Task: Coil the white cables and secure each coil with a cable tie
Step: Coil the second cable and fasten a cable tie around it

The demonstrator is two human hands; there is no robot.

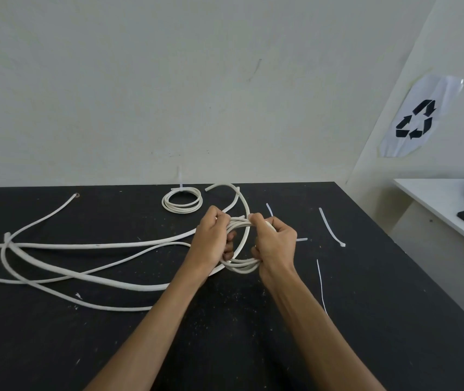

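While your left hand [216, 238] and right hand [274, 244] both grip the half-wound coil [239, 244] just above the black table [366, 320], keep the loops pinched together; reach for the nearby cable tie [331, 227] only once the loose tail is wound.

Two hands — left hand [214, 238], right hand [274, 244] — grip a white cable coil [240, 265] above a black table [366, 306].

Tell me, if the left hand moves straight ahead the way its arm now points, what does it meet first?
Probably the thick white cable arcing just beyond the left hand; the finished tied coil lies further left. Depth is unclear.
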